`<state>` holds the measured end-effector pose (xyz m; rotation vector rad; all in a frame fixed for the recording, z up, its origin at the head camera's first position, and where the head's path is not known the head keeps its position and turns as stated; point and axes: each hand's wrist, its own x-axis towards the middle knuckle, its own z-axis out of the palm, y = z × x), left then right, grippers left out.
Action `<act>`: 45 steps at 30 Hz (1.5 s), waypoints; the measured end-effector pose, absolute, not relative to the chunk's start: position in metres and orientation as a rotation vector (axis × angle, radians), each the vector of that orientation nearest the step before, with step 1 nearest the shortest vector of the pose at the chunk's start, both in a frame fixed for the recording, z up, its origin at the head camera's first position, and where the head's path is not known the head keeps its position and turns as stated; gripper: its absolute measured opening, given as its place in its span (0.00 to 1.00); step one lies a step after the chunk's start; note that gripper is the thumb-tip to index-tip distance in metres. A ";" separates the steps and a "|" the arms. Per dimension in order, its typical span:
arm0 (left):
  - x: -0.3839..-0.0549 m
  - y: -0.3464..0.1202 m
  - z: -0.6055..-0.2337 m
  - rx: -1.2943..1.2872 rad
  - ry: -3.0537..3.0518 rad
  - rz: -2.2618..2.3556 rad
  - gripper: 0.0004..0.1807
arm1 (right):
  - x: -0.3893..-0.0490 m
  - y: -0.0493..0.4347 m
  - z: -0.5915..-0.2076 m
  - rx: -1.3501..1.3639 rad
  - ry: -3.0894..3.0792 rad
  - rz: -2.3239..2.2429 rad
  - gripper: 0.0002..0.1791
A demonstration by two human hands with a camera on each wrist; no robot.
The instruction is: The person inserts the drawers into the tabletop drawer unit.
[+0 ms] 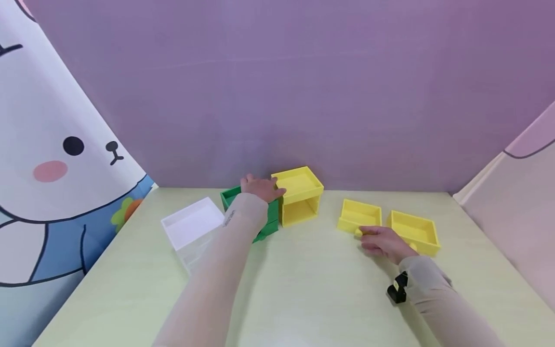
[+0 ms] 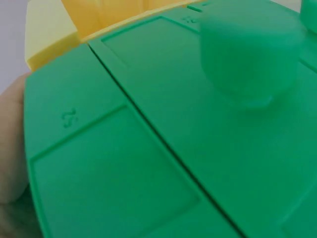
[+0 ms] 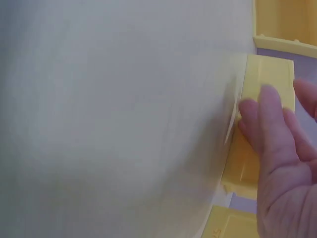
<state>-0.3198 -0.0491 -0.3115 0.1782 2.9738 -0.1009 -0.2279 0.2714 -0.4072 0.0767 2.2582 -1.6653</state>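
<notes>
Fingers of the right hand (image 1: 386, 242), head view: loosely extended, tips at the round yellow knob (image 1: 358, 233) of a shallow yellow plastic drawer (image 1: 361, 211). Contact cannot be told. Left hand (image 1: 261, 188) lies over the top of a green plastic drawer cabinet (image 1: 272, 217), thumb toward an open-fronted yellow plastic cabinet (image 1: 299, 193) just beside it; whether it grasps, cannot tell. Pale tabletop (image 1: 312, 270) ends just behind the cabinets, at a plain purple backdrop (image 1: 303, 86). Open room between yellow cabinet and drawer, more on the near side. Second yellow plastic drawer (image 1: 414, 229) sits just right of the first, its near left corner behind the right hand. Boxy white cabinet (image 1: 194, 221) at left, partly covered by the left sleeve. Small black device (image 1: 397, 289) at the right wrist.

Left wrist view: green fronts fill most of it, dark seam between them; round green knob (image 2: 251, 54) juts out close by. One finger (image 2: 11, 144) along the cabinet's side edge.

Right wrist view: thumb apart from the fingers, which hide part of the drawer's front; other yellow pieces above and below, tabletop stretching leftward.
</notes>
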 end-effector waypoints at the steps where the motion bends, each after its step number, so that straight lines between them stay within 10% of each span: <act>1: -0.318 -0.048 -0.311 0.182 2.969 -0.098 0.36 | -0.227 0.271 -0.408 0.098 2.277 -1.666 0.32; 45: -0.294 -0.053 -0.308 0.293 2.924 -0.205 0.43 | -0.216 0.266 -0.411 0.494 1.962 -2.260 0.08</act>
